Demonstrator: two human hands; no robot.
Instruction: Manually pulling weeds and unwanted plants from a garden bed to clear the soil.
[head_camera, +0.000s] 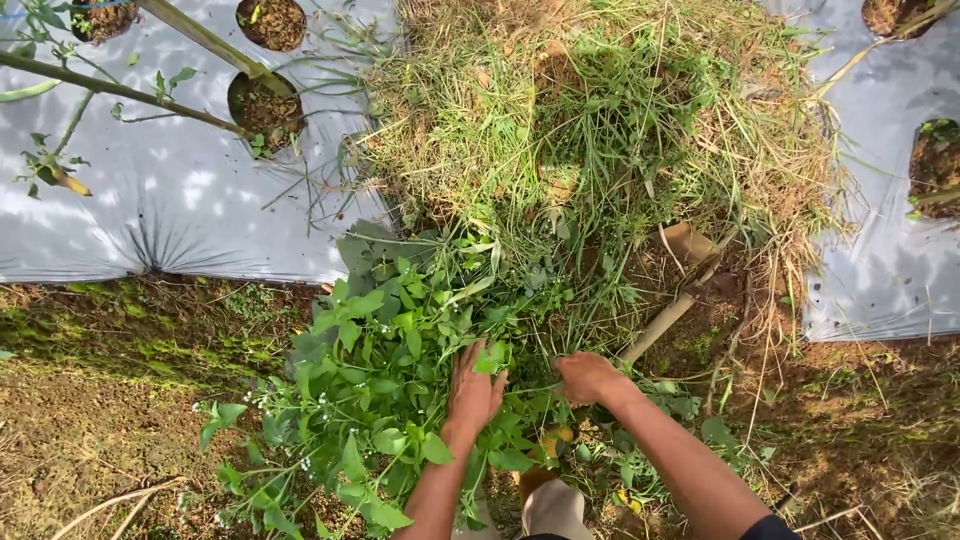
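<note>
The left hand lies spread, fingers open, pressed flat into a leafy green plant with tiny white flowers, seemingly parting or steadying the foliage; it grips nothing that shows. The right hand is curled shut just beside it, apparently around thin stems at the plant's base, though the leaves hide exactly what it holds. The plant sprawls over bare ground at the near edge of a heap of cut grass. A wooden handle lies beyond the right hand. Silver plastic sheeting, holed for planting, covers the beds either side.
</note>
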